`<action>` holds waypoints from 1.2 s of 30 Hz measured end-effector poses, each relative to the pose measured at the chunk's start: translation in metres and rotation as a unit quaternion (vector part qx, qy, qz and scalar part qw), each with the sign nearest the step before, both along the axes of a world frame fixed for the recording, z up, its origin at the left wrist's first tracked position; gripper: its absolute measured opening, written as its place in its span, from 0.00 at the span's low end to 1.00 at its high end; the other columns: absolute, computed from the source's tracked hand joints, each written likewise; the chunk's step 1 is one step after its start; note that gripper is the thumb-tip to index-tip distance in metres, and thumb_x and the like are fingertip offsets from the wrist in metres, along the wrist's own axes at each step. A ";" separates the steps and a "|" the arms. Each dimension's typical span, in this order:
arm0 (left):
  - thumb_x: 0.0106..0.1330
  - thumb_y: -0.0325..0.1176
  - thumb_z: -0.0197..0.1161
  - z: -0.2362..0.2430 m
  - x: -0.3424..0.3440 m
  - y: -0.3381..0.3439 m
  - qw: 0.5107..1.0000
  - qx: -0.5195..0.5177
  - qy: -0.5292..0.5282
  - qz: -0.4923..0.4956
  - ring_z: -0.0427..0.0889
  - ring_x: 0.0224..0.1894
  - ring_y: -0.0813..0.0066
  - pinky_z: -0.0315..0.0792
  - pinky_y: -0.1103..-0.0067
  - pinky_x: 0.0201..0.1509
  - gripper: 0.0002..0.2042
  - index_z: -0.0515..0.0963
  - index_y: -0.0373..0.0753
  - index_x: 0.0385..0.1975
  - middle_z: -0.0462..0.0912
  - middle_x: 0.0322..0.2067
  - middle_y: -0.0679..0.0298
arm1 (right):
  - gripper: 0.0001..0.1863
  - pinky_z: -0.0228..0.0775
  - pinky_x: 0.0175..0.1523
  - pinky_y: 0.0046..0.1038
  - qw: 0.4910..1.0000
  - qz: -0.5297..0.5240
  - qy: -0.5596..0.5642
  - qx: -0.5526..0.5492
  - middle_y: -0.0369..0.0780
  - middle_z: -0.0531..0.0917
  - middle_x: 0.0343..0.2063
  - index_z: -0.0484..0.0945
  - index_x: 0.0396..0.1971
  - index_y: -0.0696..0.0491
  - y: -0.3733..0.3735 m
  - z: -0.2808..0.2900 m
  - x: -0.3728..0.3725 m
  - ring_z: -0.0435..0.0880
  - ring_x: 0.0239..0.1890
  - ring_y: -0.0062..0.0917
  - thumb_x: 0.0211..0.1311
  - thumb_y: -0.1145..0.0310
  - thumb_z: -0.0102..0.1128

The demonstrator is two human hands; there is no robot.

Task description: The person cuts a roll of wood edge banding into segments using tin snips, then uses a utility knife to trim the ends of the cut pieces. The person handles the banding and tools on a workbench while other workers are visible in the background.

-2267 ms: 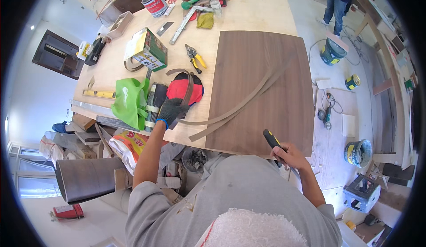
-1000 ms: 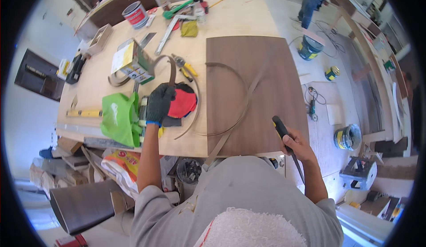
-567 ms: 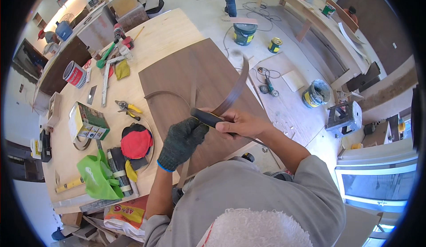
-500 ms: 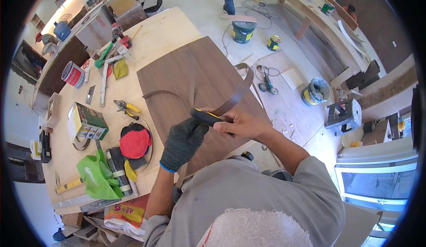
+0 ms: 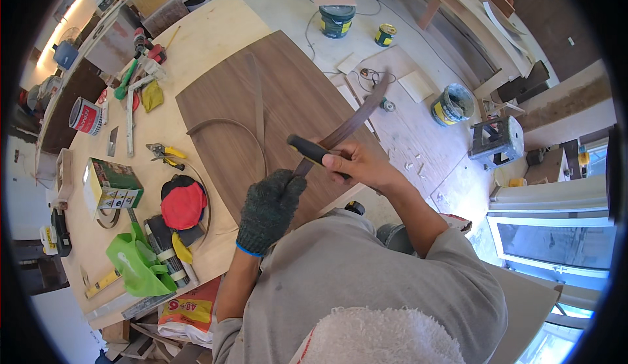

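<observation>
My left hand (image 5: 267, 210), in a dark knitted glove with a blue cuff, is closed on one end of a brown edging strip (image 5: 358, 122). From the glove the strip runs up and to the right, past the board's edge, its far end blurred. In my bare right hand (image 5: 358, 166) is a black-and-yellow handled tool (image 5: 306, 148), lying across the strip close to the glove. No blade shows on it, so its kind is unclear. Beneath both hands lies a brown wood-grain board (image 5: 222, 92), on which other strip lengths (image 5: 258, 102) rest, one of them curved.
The pale worktable (image 5: 226, 27) at left carries yellow-handled snips (image 5: 167, 155), a red-and-black cap (image 5: 183, 208), a green bag (image 5: 134, 262), a box (image 5: 112, 184) and a paint tin (image 5: 86, 116). Buckets (image 5: 337, 22) and a grey stool (image 5: 498, 143) stand on the floor at right.
The strip has swung out straighter, up and to the right. My hands have moved slightly apart, with the tool now crossing the strip. The whole view has shifted a little.
</observation>
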State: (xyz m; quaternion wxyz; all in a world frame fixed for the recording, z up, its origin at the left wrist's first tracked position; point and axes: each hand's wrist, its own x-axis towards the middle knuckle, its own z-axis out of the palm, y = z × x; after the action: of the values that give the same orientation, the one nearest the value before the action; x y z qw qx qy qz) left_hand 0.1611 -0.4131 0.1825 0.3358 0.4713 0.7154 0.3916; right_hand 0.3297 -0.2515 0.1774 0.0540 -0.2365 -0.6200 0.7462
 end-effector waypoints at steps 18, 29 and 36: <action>0.67 0.36 0.61 -0.010 -0.016 -0.027 0.991 0.065 0.095 -0.071 0.79 0.17 0.73 0.71 0.75 0.24 0.13 0.76 0.33 0.25 0.75 0.16 0.61 | 0.20 0.52 0.19 0.15 0.986 -0.168 -0.002 0.007 0.31 0.73 0.16 0.77 0.42 0.55 0.047 -0.031 0.021 0.62 0.13 0.10 0.72 0.50 0.56; 0.67 0.36 0.63 -0.015 -0.026 -0.040 0.990 -0.114 -0.088 0.011 0.77 0.17 0.79 0.71 0.78 0.23 0.12 0.78 0.33 0.26 0.74 0.16 0.65 | 0.22 0.50 0.20 0.15 0.981 -0.183 -0.010 -0.070 0.31 0.70 0.17 0.75 0.50 0.53 0.051 -0.049 0.016 0.61 0.14 0.11 0.72 0.49 0.56; 0.67 0.35 0.63 -0.042 -0.034 -0.039 0.964 -0.159 -0.212 -0.006 0.76 0.19 0.80 0.74 0.80 0.24 0.10 0.80 0.34 0.30 0.74 0.17 0.67 | 0.22 0.51 0.19 0.14 0.967 -0.091 0.054 -0.233 0.31 0.69 0.17 0.72 0.54 0.50 0.036 -0.068 0.040 0.61 0.14 0.11 0.72 0.49 0.54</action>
State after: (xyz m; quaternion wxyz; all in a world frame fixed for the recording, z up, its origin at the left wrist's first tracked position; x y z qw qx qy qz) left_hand 0.1266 -0.4517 0.1409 0.5526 0.3221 0.6783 0.3616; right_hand 0.3699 -0.2153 0.1094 0.0985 -0.2572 -0.4014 0.8735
